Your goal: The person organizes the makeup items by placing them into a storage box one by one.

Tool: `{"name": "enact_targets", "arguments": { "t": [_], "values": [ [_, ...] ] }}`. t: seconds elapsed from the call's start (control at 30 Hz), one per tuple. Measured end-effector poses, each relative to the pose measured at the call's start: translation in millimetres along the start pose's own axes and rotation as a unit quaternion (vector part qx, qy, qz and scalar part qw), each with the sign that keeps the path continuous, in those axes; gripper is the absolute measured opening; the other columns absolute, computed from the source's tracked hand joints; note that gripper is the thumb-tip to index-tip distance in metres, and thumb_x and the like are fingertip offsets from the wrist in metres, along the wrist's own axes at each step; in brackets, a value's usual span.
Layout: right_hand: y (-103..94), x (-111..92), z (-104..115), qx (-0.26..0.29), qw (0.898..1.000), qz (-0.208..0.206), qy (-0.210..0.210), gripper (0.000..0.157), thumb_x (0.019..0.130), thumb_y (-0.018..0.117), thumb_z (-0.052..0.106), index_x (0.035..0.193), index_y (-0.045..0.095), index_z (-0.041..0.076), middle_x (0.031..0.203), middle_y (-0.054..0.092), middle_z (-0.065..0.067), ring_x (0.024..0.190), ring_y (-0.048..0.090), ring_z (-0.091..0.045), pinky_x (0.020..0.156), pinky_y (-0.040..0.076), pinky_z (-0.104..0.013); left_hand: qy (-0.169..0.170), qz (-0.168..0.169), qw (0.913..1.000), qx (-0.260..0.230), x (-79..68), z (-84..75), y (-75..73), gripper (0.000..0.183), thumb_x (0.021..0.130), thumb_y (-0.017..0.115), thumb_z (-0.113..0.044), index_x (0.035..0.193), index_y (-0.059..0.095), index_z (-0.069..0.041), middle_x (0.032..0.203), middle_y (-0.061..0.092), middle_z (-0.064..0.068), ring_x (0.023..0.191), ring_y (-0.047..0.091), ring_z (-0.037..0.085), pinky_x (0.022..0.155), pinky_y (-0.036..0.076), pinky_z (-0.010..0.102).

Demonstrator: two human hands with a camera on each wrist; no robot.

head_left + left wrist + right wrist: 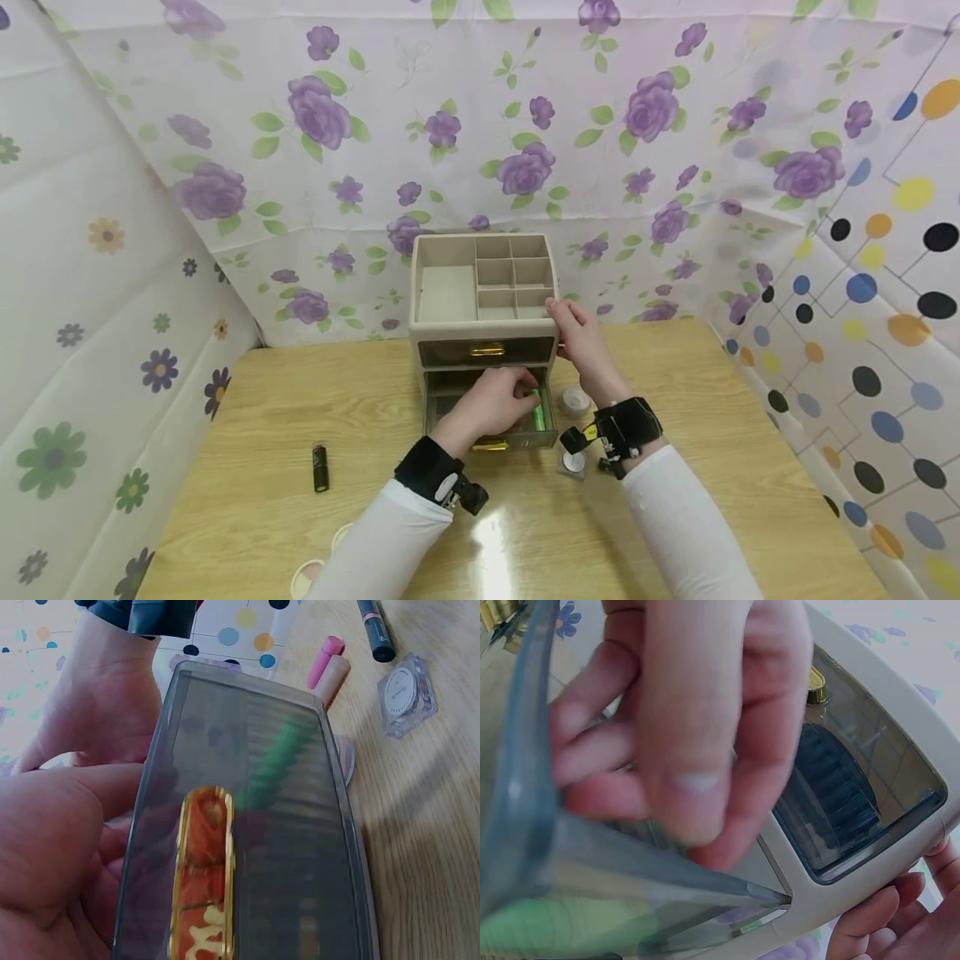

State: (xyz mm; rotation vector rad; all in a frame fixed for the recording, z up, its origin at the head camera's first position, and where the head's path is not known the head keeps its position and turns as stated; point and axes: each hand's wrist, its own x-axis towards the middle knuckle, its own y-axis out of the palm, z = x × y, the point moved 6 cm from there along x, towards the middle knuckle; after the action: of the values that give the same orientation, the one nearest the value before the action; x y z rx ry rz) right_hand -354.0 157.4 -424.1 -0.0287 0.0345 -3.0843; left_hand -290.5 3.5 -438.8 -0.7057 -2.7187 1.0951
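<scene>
A cream cosmetics organizer (pixel 450 332) stands against the back wall. Its lower clear drawer (pixel 442 425), with a gold handle, is pulled out. My left hand (pixel 491 404) reaches down into that drawer. Its fingers are loosely bent beside a green tube-shaped item (pixel 538 412), which lies at the drawer's right side; nothing shows between the fingers in the right wrist view. My right hand (pixel 588 350) holds the organizer's right side, one fingertip at the upper rim. Behind the upper drawer's window, a dark ribbed object (pixel 832 787) is visible.
Right of the drawer lie a round container (pixel 576 401) and a clear square case (pixel 572 462). A black tube (pixel 320 467) lies at left, with a round compact (pixel 306 577) near the front. The left wrist view shows a pink-capped tube (pixel 328 661) and a dark tube (pixel 375 630).
</scene>
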Motion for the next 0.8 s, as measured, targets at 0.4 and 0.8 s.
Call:
{"name": "enact_targets", "arguments": {
  "t": [0.4,0.8],
  "values": [
    [-1.1,-1,2,0.004,1.0,-0.007,0.011,0.038,0.106,0.059,0.056,0.102,0.061,0.018,0.103,0.064,-0.006,0.091,0.067,-0.019,0.08,0.054,-0.033,0.139,-0.106,0.9845,-0.016,-41.2,-14.9,-38.6,0.013,0.106,0.07,-0.017,0.112,0.079,-0.01,0.089,0.073,-0.005,0.073,0.062,0.006,0.069,0.055,0.028],
    [0.7,-2,4,0.016,1.0,0.001,0.027,0.039,0.106,0.061,0.056,0.101,0.058,0.018,0.103,0.062,-0.006,0.093,0.066,-0.018,0.083,0.051,-0.036,0.077,-0.217,0.9697,-0.082,-140.7,61.2,-96.1,0.016,0.108,0.067,-0.018,0.117,0.075,-0.008,0.081,0.066,-0.003,0.062,0.062,0.012,0.054,0.053,0.029]
  ]
}}
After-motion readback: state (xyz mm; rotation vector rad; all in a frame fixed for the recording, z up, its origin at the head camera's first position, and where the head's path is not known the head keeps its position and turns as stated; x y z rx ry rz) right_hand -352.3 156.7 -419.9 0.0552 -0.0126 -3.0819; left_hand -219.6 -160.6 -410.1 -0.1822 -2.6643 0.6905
